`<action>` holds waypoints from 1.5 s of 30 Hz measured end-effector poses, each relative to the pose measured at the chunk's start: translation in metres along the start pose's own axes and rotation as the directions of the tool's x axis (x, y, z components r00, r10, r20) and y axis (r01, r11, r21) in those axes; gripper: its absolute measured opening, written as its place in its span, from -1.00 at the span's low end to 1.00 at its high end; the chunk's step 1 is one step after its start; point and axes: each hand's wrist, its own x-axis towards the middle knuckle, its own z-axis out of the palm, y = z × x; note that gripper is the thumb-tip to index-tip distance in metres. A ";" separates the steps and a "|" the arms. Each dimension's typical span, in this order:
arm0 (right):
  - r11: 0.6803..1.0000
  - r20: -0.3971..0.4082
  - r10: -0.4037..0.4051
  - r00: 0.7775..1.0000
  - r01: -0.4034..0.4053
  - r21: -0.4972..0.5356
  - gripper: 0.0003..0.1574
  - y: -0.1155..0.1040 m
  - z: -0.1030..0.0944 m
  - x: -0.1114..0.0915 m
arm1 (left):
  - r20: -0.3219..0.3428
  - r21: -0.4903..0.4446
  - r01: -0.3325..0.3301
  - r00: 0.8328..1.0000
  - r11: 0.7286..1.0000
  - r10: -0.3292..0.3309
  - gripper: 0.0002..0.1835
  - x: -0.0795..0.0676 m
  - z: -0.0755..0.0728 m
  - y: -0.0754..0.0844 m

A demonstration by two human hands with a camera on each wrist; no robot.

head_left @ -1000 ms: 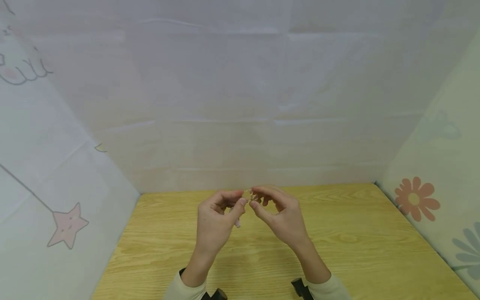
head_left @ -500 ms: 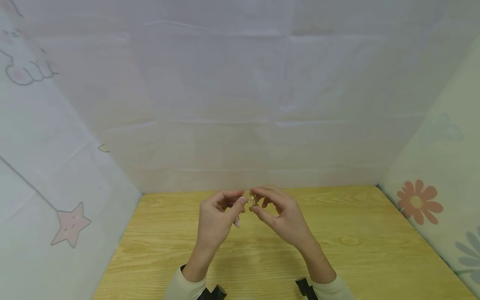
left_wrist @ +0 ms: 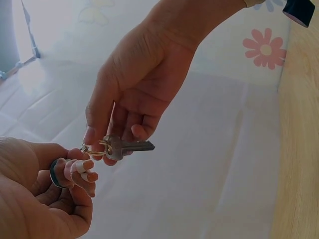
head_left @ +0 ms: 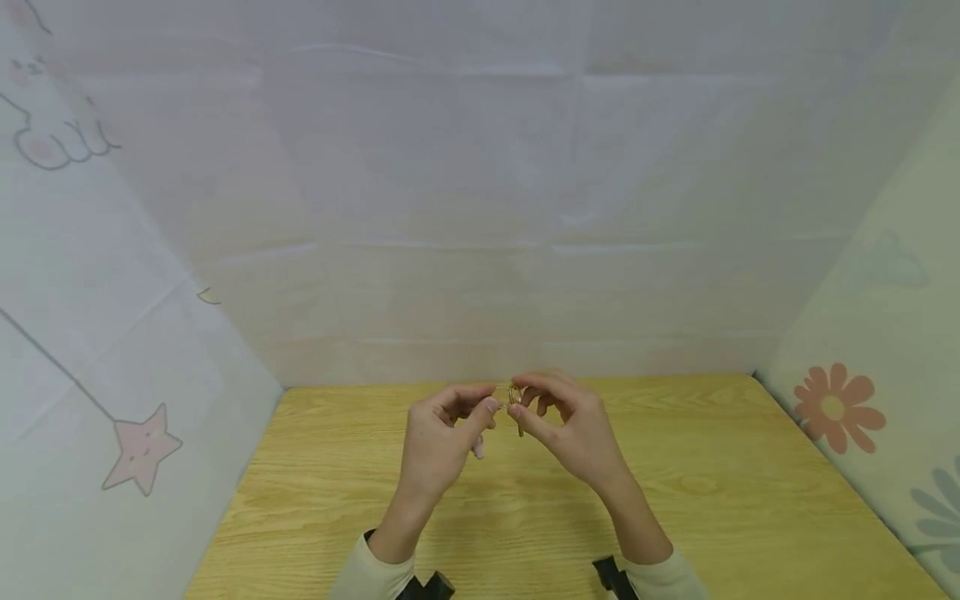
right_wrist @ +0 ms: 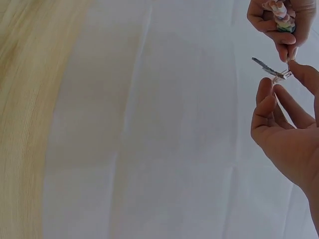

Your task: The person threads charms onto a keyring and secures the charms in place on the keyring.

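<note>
Raised over the table, my two hands meet at a gold-coloured key ring (head_left: 514, 393). My right hand (head_left: 576, 433) pinches the ring between thumb and fingertips. A metal key (left_wrist: 130, 146) is threaded on it, its blade pointing away from the left hand in the left wrist view. My left hand (head_left: 435, 442) grips the keychain, thumb and index finger at the ring's near side. Its small pink and white figurine charm (left_wrist: 77, 172), with a dark green part, pokes out below those fingers. In the right wrist view the key (right_wrist: 268, 68) lies close above the right fingertips.
Beneath the hands is a wood-grain table (head_left: 675, 500). Pale sheets with printed figures, such as a pink star (head_left: 142, 450) and a red flower (head_left: 840, 408), stand along its back and sides. Black camera mounts (head_left: 615, 575) sit at the wrists.
The right hand has shifted slightly right, and the left a little the same way. More of the ring shows between the fingertips, and the key now hangs lower, below the right thumb.
</note>
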 end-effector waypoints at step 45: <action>0.881 0.370 0.419 0.829 -0.470 0.054 -0.72 0.073 -0.001 -0.003 | 0.206 0.365 0.092 0.962 0.926 -0.177 -0.76 0.022 -0.032 -0.075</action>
